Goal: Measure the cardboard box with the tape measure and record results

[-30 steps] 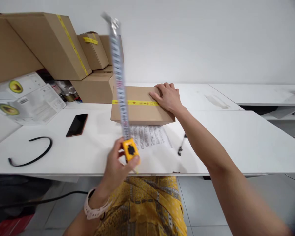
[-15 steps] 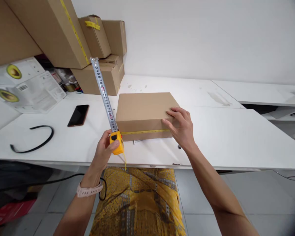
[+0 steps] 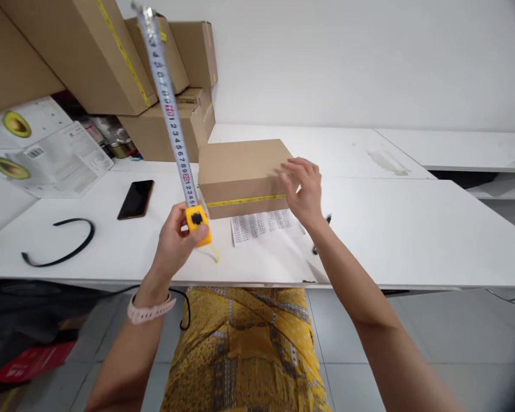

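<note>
My left hand [image 3: 178,237] is closed around a yellow tape measure [image 3: 196,220]. Its steel blade [image 3: 165,103] sticks up and away to the top left. A flat cardboard box [image 3: 240,174] with a yellow tape strip on its front face lies on the white table [image 3: 412,229]. My right hand [image 3: 300,189] sits at the box's right front corner, fingers spread and slightly blurred, touching its edge and holding nothing. A printed sheet of paper [image 3: 264,224] lies on the table just in front of the box.
A black phone [image 3: 136,198] and a curved black band [image 3: 60,243] lie at the left. Several larger cardboard boxes [image 3: 111,57] are stacked at the back left, with avocado-printed cartons [image 3: 34,149] beside them. A pen [image 3: 320,237] lies under my right forearm.
The box was turned onto another face and pulled near, then shifted back, uncovering the printed sheet. My right hand moved from its top to its right corner. The tape blade now extends longer.
</note>
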Motion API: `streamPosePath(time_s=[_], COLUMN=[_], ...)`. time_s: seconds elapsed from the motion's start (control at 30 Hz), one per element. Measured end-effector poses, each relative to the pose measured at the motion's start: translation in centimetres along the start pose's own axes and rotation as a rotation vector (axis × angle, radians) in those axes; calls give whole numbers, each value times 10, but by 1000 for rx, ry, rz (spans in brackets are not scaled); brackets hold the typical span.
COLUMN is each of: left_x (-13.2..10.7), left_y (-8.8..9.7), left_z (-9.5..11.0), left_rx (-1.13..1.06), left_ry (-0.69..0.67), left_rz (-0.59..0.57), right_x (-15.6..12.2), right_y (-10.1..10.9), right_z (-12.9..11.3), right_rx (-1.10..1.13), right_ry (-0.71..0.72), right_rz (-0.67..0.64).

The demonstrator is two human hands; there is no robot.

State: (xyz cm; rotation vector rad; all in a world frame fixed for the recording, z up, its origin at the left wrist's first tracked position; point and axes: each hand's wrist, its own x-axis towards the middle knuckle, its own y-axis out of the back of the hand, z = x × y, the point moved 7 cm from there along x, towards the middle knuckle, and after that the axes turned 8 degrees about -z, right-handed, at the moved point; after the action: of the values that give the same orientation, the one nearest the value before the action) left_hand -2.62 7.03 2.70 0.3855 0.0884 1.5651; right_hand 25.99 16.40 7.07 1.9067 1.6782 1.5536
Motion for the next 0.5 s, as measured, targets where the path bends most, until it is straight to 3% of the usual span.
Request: streamPosePath(time_s=[0.2, 0.33, 0.5], left_x=[-67, -81, -91], left_y=[-49, -65, -74], left_z=[18, 22, 18], left_rx=[401, 519, 587], left_ry=[96, 45, -41], left_rz=[-454, -558, -640], right_x=[-27, -52, -93], right_y=[45, 51, 67], right_z=[-34, -22, 7], right_rx=[529, 737, 882], right_ry=[-85, -229, -375], right_rz=[7, 65, 254])
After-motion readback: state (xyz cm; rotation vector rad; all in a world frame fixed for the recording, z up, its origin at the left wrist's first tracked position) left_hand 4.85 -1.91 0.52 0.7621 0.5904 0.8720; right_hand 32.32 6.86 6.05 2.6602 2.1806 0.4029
